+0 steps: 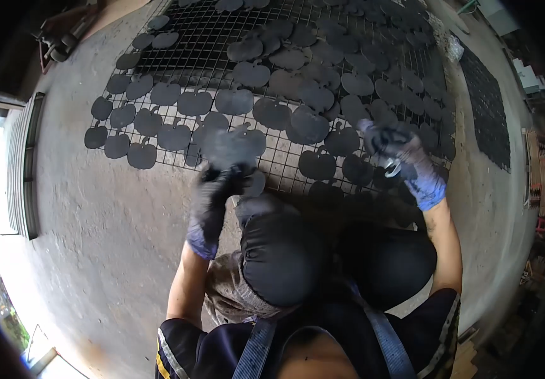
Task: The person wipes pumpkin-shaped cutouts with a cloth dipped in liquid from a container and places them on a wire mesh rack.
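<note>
My left hand [225, 183], in a blackened purple glove, is closed on a dark, flat pumpkin-shaped plate [225, 148] by its near edge. The plate is blurred and stands above the near edge of a wire mesh rack [278, 158]. My right hand [395, 145], gloved the same way, is curled over the rack's right part. A small pale, curved piece [392, 168] shows under its fingers; what it belongs to is blurred and hidden. Many similar pumpkin-shaped plates [310, 124] lie on the mesh, several overlapping, most densely at the right and back.
My knees [282, 259] are bent close to the rack's near edge. Grey concrete floor [127, 252] surrounds it. A dark mesh panel [484, 104] lies at the right, a ribbed metal panel [25, 167] at the left. Wheeled equipment [64, 41] stands at the upper left.
</note>
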Available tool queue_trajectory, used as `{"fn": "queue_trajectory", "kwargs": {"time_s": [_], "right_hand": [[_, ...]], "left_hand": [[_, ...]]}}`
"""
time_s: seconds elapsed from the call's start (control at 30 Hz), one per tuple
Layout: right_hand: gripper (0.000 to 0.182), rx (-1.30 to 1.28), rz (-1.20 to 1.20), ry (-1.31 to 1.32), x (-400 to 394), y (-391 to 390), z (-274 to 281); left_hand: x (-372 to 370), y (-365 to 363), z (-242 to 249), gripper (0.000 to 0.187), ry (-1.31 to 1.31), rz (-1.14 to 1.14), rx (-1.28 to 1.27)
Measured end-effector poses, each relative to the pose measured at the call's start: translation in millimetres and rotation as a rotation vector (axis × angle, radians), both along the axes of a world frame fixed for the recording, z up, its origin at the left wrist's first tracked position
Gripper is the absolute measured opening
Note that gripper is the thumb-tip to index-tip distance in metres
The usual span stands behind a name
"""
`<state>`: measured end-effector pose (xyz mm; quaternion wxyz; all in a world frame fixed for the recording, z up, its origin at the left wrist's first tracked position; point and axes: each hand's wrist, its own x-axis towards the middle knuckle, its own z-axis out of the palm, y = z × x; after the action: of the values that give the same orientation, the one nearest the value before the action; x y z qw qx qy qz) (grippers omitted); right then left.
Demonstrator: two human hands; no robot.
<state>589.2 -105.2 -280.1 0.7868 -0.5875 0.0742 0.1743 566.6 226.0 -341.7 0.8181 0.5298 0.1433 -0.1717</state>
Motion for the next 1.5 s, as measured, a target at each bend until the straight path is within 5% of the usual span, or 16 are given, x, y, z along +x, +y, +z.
{"fn": "queue_trajectory", "kwargs": {"time_s": [0.13,0.33,0.53,0.63,0.67,0.7,0.77,0.8,0.83,0.87,0.93,1.03,1.13,1.27,1.5], "right_hand": [[0.039,-0.053,0.201,0.063,-2.6,18.8,-7.9],[0.025,0.060,0.034,-0.024,-3.2,9.6,-1.3],[0.030,-0.229,0.050,0.125,-12.0,-38.1,-18.7],[0.034,-0.037,0.142,-0.003,-20.6,-42.1,-18.9],[0.035,-0.176,0.057,-0.054,-45.9,-62.7,-12.7],[0.035,-0.297,0.072,-0.116,-43.5,-70.2,-13.7],[0.033,-0.066,-0.233,-0.214,-73.1,-105.4,-10.3],[0.032,0.060,-0.438,-0.244,-92.4,-117.7,-0.9],[0.032,0.192,-0.634,-0.291,-110.6,-130.3,7.6],[0.031,-0.077,-0.871,-0.247,-133.3,-163.0,-4.1],[0.029,-0.187,-1.070,-0.257,-177.0,-189.5,0.7],[0.025,-0.335,-1.209,-0.241,-243.3,-242.8,-65.4],[0.028,-1.167,-1.024,0.360,-275.7,-256.6,-118.0],[0.027,-1.401,-0.957,0.471,-273.2,-253.3,-165.5],[0.022,-1.433,-0.850,0.537,-266.1,-281.3,-219.4]], "left_hand": [[25.6,-66.4,20.2,0.018,-0.102,-0.220,-0.078],[51.3,-126.4,9.7,0.028,-0.148,-0.605,0.063],[61.6,-133.4,8.6,0.037,0.075,-0.653,-0.229],[70.5,-123.1,-22.0,0.034,-0.495,-0.948,0.529],[67.6,-142.3,-6.0,0.032,-0.230,-0.916,-0.049],[66.0,-148.6,4.1,0.026,-0.162,-0.849,-0.174],[73.0,-153.7,3.6,0.029,-0.195,-0.832,-0.034],[80.5,-148.0,-28.9,0.027,-0.173,-0.781,-0.306],[74.6,-160.5,6.5,0.025,-0.042,-0.723,-0.204],[78.7,-162.3,0.8,0.028,-0.024,-0.707,-0.153],[74.5,-182.5,19.8,0.026,-0.003,-0.773,-0.180],[69.1,-212.0,28.1,0.026,0.063,-0.911,-0.030],[59.5,-233.4,26.9,0.026,0.070,-1.021,0.050],[35.9,-259.2,40.0,0.027,0.136,-1.053,0.184],[22.1,-273.8,49.3,0.028,0.150,-1.058,0.354]]}}
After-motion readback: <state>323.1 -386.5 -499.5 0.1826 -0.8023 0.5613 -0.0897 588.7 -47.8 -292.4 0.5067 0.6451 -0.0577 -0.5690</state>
